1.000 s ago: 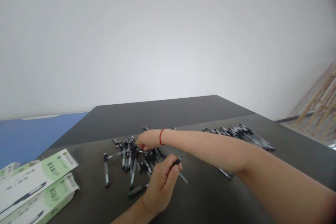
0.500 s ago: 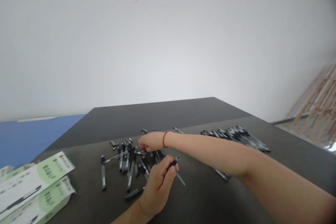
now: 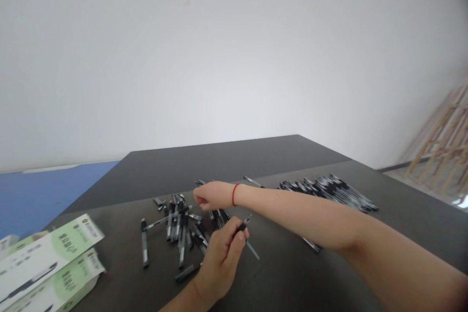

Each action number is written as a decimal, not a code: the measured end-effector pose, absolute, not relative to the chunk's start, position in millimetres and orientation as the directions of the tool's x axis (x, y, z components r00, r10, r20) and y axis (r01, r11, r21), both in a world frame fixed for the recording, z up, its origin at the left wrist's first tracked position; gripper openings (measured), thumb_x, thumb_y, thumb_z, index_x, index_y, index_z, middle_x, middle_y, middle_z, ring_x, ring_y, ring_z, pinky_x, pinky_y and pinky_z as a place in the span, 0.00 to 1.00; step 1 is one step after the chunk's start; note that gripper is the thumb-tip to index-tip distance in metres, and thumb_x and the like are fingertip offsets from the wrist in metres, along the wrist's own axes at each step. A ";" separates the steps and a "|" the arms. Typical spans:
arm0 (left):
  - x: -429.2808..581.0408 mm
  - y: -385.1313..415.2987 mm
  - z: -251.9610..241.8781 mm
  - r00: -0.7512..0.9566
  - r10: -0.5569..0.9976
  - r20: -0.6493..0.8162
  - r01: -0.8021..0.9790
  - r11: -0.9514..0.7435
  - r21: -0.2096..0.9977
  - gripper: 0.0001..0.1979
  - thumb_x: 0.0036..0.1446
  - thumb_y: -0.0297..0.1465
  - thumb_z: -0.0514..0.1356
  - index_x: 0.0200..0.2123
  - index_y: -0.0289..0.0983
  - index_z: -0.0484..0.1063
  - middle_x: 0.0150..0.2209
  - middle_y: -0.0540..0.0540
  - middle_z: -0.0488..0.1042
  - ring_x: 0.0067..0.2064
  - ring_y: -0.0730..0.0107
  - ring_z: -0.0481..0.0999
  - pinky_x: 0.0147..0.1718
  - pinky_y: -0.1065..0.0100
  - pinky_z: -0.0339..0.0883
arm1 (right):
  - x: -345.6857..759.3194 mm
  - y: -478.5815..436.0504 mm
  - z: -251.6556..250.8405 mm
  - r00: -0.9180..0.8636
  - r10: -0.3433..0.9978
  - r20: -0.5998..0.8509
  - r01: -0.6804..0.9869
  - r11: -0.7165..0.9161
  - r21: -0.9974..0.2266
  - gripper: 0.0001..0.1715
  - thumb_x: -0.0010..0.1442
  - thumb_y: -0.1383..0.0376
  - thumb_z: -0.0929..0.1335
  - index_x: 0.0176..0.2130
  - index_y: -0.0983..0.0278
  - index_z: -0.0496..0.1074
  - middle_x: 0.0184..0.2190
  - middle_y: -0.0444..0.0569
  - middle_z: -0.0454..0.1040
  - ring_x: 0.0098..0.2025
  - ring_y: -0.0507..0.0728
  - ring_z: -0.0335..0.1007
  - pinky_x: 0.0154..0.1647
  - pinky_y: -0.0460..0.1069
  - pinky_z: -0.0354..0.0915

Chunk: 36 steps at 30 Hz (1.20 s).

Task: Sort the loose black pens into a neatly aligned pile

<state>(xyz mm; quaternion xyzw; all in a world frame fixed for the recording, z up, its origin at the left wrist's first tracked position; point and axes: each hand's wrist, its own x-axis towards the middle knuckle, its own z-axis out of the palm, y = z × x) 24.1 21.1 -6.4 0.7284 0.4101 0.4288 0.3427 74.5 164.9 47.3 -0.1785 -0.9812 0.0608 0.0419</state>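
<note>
Our left hand (image 3: 223,256), bottom centre, is clamped on a pen (image 3: 244,225), thumb at the dark grip, tip clear of the fingers, probably so the point stays free. Can't tell if we also hold the slim clear rod (image 3: 253,250) below it. Our right hand (image 3: 214,195), mid-frame, has fingers curled over the loose pens (image 3: 182,249); can't tell if it grips anything. Those lie crossed on the desk (image 3: 285,278), no order we can see. Row (image 3: 338,192) at right: side by side, likely for neatness. Boxes (image 3: 68,240), lower left: pen picture, printed characters, too blurred to read a brand.
</note>
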 end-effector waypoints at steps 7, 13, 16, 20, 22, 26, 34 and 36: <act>26.8 25.7 -0.6 0.210 0.915 0.345 0.427 -0.403 0.809 0.11 0.64 0.35 0.46 0.33 0.38 0.64 0.24 0.54 0.63 0.27 0.73 0.65 0.27 0.72 0.56 | 199.5 138.7 94.0 -0.844 0.530 0.088 0.418 0.750 -0.512 0.04 0.57 0.69 0.65 0.35 0.66 0.66 0.25 0.41 0.67 0.26 0.48 0.61 0.27 0.42 0.57; 27.2 27.4 5.6 0.252 0.907 0.337 0.574 -0.420 0.703 0.11 0.64 0.34 0.47 0.36 0.40 0.68 0.30 0.52 0.72 0.32 0.71 0.73 0.33 0.72 0.61 | 252.1 93.4 100.5 -0.769 0.624 0.140 0.543 0.752 -0.374 0.04 0.55 0.71 0.64 0.35 0.66 0.68 0.28 0.44 0.69 0.27 0.50 0.61 0.29 0.44 0.57; 24.9 28.0 4.7 0.284 0.899 0.334 0.647 -0.437 0.625 0.11 0.63 0.34 0.48 0.40 0.41 0.69 0.34 0.51 0.76 0.36 0.69 0.75 0.36 0.71 0.63 | 247.0 80.1 95.5 -0.760 0.617 0.203 0.560 0.781 -0.275 0.05 0.53 0.73 0.64 0.33 0.65 0.68 0.29 0.45 0.70 0.30 0.51 0.63 0.32 0.45 0.56; 22.6 30.8 1.2 0.310 0.881 0.358 0.697 -0.467 0.545 0.11 0.61 0.32 0.51 0.44 0.43 0.70 0.38 0.51 0.78 0.38 0.68 0.77 0.38 0.71 0.66 | 236.3 76.9 86.5 -0.780 0.587 0.215 0.543 0.807 -0.231 0.06 0.52 0.75 0.64 0.32 0.65 0.67 0.30 0.46 0.70 0.31 0.52 0.63 0.33 0.45 0.57; 22.5 32.1 -0.4 0.326 0.865 0.381 0.695 -0.493 0.523 0.11 0.61 0.32 0.52 0.45 0.43 0.71 0.40 0.51 0.78 0.40 0.69 0.77 0.39 0.71 0.67 | 233.4 77.4 81.9 -0.797 0.566 0.214 0.526 0.823 -0.216 0.06 0.52 0.74 0.64 0.32 0.65 0.66 0.31 0.46 0.70 0.32 0.52 0.63 0.34 0.45 0.57; 22.9 32.5 -1.5 0.340 0.848 0.406 0.695 -0.518 0.500 0.12 0.60 0.32 0.53 0.45 0.43 0.71 0.41 0.52 0.78 0.41 0.70 0.78 0.41 0.71 0.68 | 232.2 75.9 74.3 -0.807 0.555 0.200 0.518 0.829 -0.212 0.06 0.52 0.74 0.64 0.31 0.64 0.66 0.30 0.45 0.70 0.32 0.52 0.64 0.34 0.45 0.57; 24.4 32.3 0.9 0.332 0.863 0.382 0.726 -0.492 0.480 0.13 0.59 0.31 0.53 0.45 0.42 0.73 0.40 0.51 0.79 0.39 0.69 0.78 0.40 0.70 0.69 | 236.8 73.4 71.9 -0.785 0.592 0.182 0.562 0.804 -0.192 0.05 0.55 0.73 0.63 0.32 0.65 0.67 0.30 0.46 0.71 0.32 0.53 0.65 0.34 0.45 0.57; 24.6 32.6 0.9 0.331 0.863 0.382 0.730 -0.491 0.476 0.13 0.59 0.31 0.53 0.45 0.42 0.73 0.41 0.51 0.79 0.40 0.69 0.78 0.40 0.70 0.69 | 235.9 74.0 71.0 -0.791 0.585 0.179 0.555 0.809 -0.192 0.05 0.56 0.73 0.63 0.32 0.65 0.67 0.31 0.46 0.71 0.33 0.53 0.66 0.35 0.45 0.58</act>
